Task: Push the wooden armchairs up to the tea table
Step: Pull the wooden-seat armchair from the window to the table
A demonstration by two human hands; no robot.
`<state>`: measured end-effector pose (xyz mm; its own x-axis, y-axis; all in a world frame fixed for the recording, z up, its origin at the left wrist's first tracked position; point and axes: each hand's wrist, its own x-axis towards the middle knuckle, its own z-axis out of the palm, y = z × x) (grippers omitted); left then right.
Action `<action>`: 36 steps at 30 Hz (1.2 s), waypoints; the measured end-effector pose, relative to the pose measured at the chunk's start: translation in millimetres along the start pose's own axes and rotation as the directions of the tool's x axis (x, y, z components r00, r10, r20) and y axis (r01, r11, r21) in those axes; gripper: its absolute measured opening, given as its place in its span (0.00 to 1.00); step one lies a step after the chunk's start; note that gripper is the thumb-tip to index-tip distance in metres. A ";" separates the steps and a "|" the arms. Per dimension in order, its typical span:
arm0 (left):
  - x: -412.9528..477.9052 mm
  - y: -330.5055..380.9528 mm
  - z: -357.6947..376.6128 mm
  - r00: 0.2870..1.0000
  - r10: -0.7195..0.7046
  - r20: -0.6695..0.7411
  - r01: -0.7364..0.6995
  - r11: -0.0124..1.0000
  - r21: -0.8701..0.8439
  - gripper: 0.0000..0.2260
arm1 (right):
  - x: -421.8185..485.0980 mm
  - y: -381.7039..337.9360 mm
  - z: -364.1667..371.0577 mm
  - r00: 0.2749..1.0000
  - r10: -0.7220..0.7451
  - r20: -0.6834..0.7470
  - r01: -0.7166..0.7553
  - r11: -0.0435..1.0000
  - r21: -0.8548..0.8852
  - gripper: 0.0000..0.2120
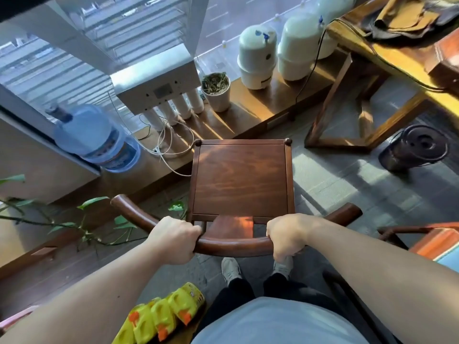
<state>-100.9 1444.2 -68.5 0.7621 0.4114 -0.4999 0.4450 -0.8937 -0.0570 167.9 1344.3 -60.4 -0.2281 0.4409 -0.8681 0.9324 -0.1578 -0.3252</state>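
Note:
A dark wooden armchair (239,177) with a square seat and a curved back rail stands right in front of me, seen from above. My left hand (173,239) grips the back rail left of its middle. My right hand (289,235) grips the same rail right of the middle. The tea table (407,58), a thick yellowish wooden slab on angled legs, is at the upper right, apart from the chair's front right corner. A second chair (422,234) with an orange cushion shows at the right edge.
A low wooden ledge (248,105) along the window carries white water tanks (257,58), a filter unit (159,85), a plant pot (216,91) and a blue water jug (92,137). A dark round stove (417,147) sits on the floor right of the chair. Yellow bottles (161,316) stand near my feet.

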 end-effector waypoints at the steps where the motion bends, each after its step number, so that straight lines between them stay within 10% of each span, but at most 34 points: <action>1: 2.3 0.5 -0.7 1.000 0.004 -0.004 -0.004 1.000 0.002 0.08 | -0.6 2.0 2.2 1.000 0.004 -0.007 -0.004 1.000 0.003 0.11; 24: 133.7 55.0 -92.4 0.946 0.309 0.098 -0.323 0.924 0.204 0.08 | -61.6 95.6 31.8 0.974 0.197 -0.111 -0.161 0.948 0.275 0.15; 36: 160.7 -20.5 -95.6 0.849 0.523 -0.075 -0.500 0.842 0.202 0.12 | -50.7 58.8 20.3 0.877 0.411 -0.249 -0.336 0.895 0.293 0.13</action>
<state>57.4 1545.8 -65.0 0.9151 -0.1041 -0.3895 -0.1014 -0.9945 0.0277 228.6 1294.7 -43.1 0.2529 0.5416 -0.8017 0.8290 -0.5485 -0.1090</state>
